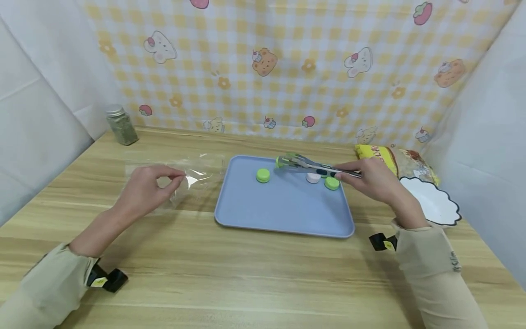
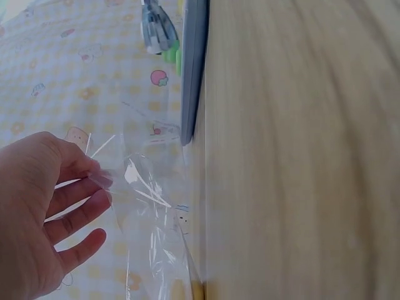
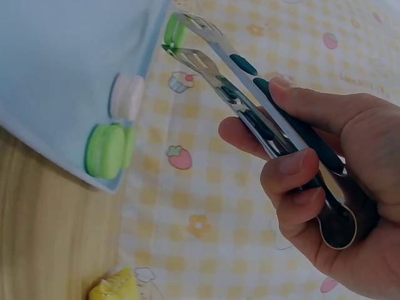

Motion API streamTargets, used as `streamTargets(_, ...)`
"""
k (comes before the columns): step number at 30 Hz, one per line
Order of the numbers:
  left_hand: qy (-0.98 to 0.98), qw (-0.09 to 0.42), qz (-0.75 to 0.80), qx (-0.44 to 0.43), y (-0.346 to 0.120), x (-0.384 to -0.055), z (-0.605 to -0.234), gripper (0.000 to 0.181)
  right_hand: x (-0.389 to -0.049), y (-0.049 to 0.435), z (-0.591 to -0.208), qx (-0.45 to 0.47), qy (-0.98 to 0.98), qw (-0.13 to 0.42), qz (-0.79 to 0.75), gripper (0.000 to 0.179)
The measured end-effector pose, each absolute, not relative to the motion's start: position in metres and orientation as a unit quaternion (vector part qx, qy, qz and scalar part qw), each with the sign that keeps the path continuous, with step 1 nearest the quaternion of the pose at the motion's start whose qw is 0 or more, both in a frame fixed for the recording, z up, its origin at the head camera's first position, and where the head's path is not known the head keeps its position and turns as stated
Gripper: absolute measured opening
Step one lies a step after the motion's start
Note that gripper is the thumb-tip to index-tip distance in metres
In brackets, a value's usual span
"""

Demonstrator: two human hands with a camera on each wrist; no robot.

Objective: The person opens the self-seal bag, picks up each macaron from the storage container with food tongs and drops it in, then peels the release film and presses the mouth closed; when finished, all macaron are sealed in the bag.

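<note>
My left hand point(image 1: 145, 188) pinches the edge of a clear plastic bag point(image 1: 201, 176) between thumb and forefinger; in the left wrist view the other fingers spread loosely beside the bag point(image 2: 150, 206). My right hand point(image 1: 371, 178) grips metal tongs point(image 3: 219, 94) with dark grips. Between the tong tips is a green macaron point(image 3: 175, 30), held over the far part of the blue tray point(image 1: 279, 210). On that tray sit a green macaron point(image 1: 263, 175) left of the tongs, a pale pink macaron point(image 1: 313, 178) and a green macaron point(image 1: 332, 183). Another green one beside them is partly hidden.
A glass jar of dried herbs point(image 1: 122, 125) stands at the back left. To the right lie a yellow food packet point(image 1: 382, 155) and a white scalloped dish point(image 1: 431, 201) with a dark rim. A checked curtain point(image 1: 287, 91) hangs behind the wooden table point(image 1: 246, 274).
</note>
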State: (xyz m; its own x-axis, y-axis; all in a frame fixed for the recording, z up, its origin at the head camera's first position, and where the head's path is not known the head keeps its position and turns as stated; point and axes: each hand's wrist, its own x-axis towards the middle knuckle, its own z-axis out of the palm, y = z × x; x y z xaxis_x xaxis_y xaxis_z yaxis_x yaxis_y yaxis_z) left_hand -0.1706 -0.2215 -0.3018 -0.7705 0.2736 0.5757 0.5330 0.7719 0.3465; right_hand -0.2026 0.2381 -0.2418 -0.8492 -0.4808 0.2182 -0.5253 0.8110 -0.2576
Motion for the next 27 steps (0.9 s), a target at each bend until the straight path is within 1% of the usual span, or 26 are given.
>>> streamTargets(5, -0.905, 0.255, -0.254, -0.226, -0.223, -0.171, -0.301, 0.010, -0.196, 0.233, -0.232, 0.287, -0.937, 0.117, 0.158, 0.027)
streamTargets(8, -0.905, 0.251, -0.259, -0.226, -0.223, -0.171, -0.300, 0.010, -0.192, 0.224, -0.228, 0.318, -0.925, 0.128, 0.166, 0.027)
streamTargets(13, -0.904, 0.249, -0.265, -0.224, -0.223, -0.171, -0.299, 0.009, -0.190, 0.194, -0.226, 0.371, -0.902, 0.107, 0.192, 0.028)
streamTargets(20, -0.902, 0.246, -0.277, -0.222, -0.225, -0.170, -0.300, 0.009, -0.187, 0.145, -0.230, 0.404, -0.894, 0.061, 0.183, 0.029)
streamTargets(24, -0.901, 0.247, -0.277, -0.223, -0.225, -0.170, -0.300, 0.011, -0.186, 0.122, -0.238, 0.424, -0.886, 0.051, 0.180, 0.027)
streamTargets(27, -0.901, 0.249, -0.273, -0.224, -0.225, -0.171, -0.300, 0.011, -0.186, 0.110, -0.243, 0.431, -0.883, 0.055, 0.177, 0.026)
